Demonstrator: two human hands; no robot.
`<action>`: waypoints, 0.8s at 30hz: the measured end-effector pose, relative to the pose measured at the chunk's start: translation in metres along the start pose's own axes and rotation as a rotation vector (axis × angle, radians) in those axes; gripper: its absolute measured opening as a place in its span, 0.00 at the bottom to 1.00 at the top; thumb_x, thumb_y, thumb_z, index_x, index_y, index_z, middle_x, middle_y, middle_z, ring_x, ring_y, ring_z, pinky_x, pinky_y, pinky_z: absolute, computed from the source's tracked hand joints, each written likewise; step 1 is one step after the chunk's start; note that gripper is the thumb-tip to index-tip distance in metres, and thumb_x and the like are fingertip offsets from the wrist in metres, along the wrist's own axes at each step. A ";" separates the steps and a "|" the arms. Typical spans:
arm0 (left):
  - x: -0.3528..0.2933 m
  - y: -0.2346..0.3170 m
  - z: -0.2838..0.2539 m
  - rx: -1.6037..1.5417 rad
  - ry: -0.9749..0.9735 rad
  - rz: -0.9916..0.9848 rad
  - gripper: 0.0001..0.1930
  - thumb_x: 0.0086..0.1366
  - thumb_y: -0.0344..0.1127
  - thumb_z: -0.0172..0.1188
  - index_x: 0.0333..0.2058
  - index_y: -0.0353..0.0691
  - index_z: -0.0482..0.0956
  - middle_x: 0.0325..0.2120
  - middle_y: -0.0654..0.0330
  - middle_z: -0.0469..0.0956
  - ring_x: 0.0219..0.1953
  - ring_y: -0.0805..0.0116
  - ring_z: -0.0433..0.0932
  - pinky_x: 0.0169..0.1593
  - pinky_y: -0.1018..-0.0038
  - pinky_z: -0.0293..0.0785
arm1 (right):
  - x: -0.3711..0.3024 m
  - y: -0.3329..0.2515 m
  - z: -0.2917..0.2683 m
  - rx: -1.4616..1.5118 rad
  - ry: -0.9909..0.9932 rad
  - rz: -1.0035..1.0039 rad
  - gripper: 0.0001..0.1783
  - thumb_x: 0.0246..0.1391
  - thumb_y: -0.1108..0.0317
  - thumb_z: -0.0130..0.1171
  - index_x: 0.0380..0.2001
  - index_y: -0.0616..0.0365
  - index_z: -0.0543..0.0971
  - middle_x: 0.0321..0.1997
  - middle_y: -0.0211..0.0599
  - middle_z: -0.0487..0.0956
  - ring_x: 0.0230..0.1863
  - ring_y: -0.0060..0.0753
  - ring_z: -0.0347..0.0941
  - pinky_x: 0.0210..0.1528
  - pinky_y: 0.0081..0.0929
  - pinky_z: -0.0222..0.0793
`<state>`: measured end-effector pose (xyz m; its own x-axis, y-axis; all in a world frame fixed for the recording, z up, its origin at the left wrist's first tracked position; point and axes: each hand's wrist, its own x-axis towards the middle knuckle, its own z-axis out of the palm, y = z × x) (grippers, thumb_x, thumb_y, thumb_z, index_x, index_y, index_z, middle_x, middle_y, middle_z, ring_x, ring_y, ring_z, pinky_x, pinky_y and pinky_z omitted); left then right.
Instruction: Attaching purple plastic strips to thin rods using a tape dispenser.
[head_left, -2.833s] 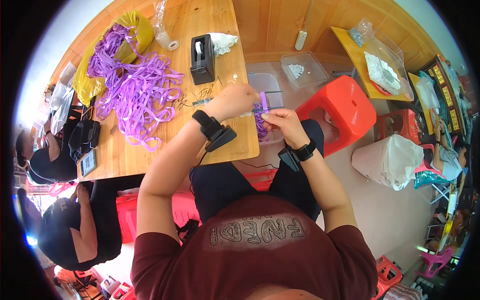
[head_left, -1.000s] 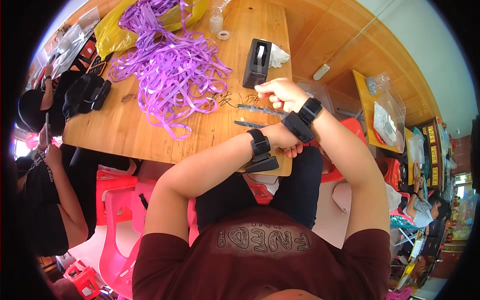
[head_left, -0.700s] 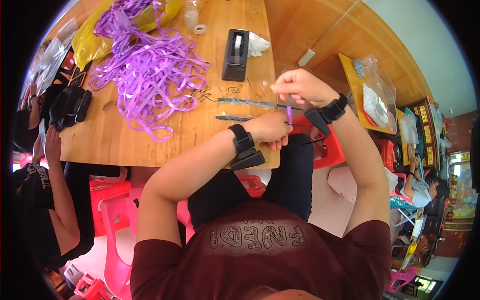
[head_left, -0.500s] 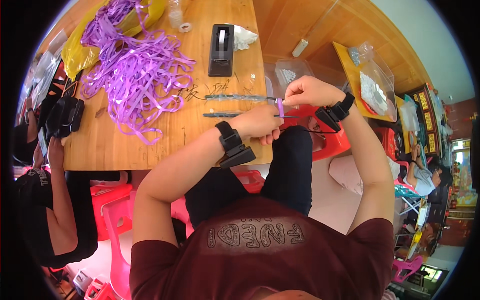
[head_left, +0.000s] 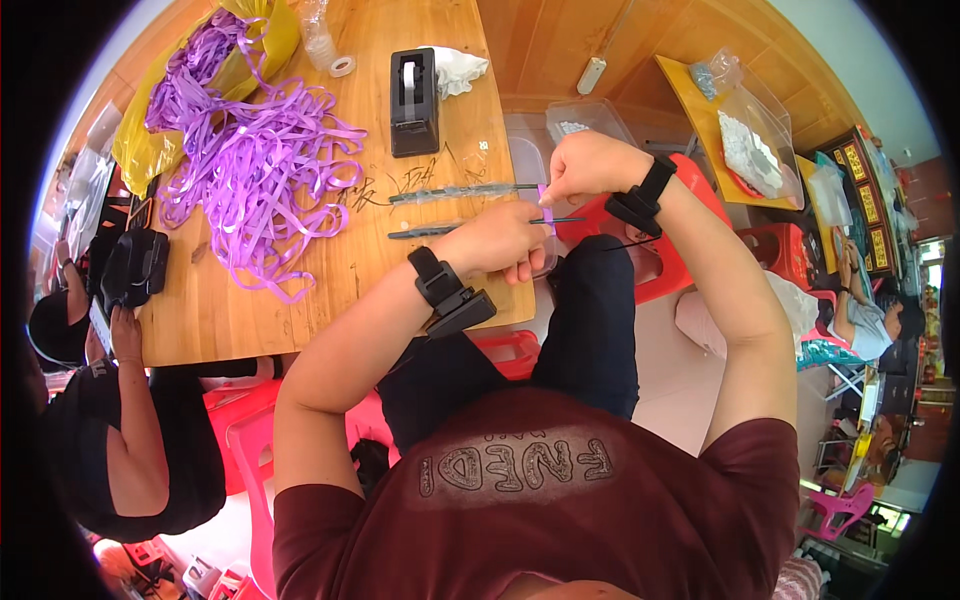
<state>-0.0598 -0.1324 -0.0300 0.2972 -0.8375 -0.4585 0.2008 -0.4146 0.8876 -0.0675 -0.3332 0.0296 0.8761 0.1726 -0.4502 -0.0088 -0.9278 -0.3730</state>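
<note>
A short strip of purple ribbon (head_left: 546, 226) stands crosswise at the dark ends of two thin rods, just past the table's right edge. My right hand (head_left: 592, 168) pinches its upper part. My left hand (head_left: 502, 238) is closed, its fingertips at the ribbon beside the lower rod. The upper rod (head_left: 460, 192), partly in clear wrapping, lies across the table edge. The lower rod (head_left: 418, 232) passes by my left hand, which hides its middle. Whether the ribbon goes round a rod, I cannot tell.
A heap of purple ribbon (head_left: 270, 170) spills from a yellow bag (head_left: 150, 150) on the wooden table (head_left: 370, 320). A black tape dispenser (head_left: 414, 125) and tape roll (head_left: 342, 66) stand behind. A red stool (head_left: 685, 225) is to the right; a person (head_left: 150, 450) sits at left.
My right hand has moved slightly down and inward along the ribbon, which now hangs longer across the rods. The whole view has shifted a little as the head moved.
</note>
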 end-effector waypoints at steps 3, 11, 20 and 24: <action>0.000 -0.001 0.000 0.008 0.004 -0.001 0.21 0.71 0.36 0.48 0.57 0.27 0.64 0.23 0.61 0.75 0.18 0.75 0.74 0.17 0.79 0.70 | -0.001 -0.004 0.001 -0.191 0.015 0.025 0.27 0.43 0.46 0.70 0.13 0.62 0.80 0.15 0.41 0.77 0.21 0.35 0.75 0.29 0.31 0.70; -0.005 0.005 0.003 0.047 0.029 -0.010 0.15 0.71 0.36 0.48 0.50 0.31 0.70 0.23 0.62 0.75 0.17 0.76 0.74 0.17 0.79 0.68 | -0.009 -0.002 0.005 -0.324 0.150 0.087 0.31 0.43 0.42 0.68 0.13 0.63 0.78 0.18 0.46 0.77 0.26 0.46 0.75 0.31 0.37 0.69; -0.011 0.014 0.008 0.086 0.069 -0.012 0.10 0.71 0.39 0.47 0.37 0.38 0.72 0.22 0.64 0.76 0.16 0.76 0.73 0.17 0.78 0.65 | -0.008 0.015 0.025 -0.315 0.251 -0.556 0.11 0.42 0.75 0.57 0.30 0.52 0.83 0.51 0.35 0.76 0.55 0.44 0.68 0.50 0.39 0.69; -0.012 0.015 0.008 0.086 0.076 -0.011 0.10 0.71 0.39 0.47 0.36 0.39 0.71 0.22 0.64 0.76 0.16 0.76 0.73 0.16 0.78 0.66 | -0.001 0.005 0.031 -0.370 0.173 -0.548 0.15 0.39 0.78 0.56 0.32 0.51 0.84 0.54 0.36 0.76 0.53 0.49 0.69 0.52 0.38 0.69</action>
<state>-0.0678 -0.1309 -0.0109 0.3657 -0.8047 -0.4677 0.1248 -0.4556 0.8814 -0.0837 -0.3275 0.0036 0.7719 0.6228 -0.1275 0.5963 -0.7789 -0.1941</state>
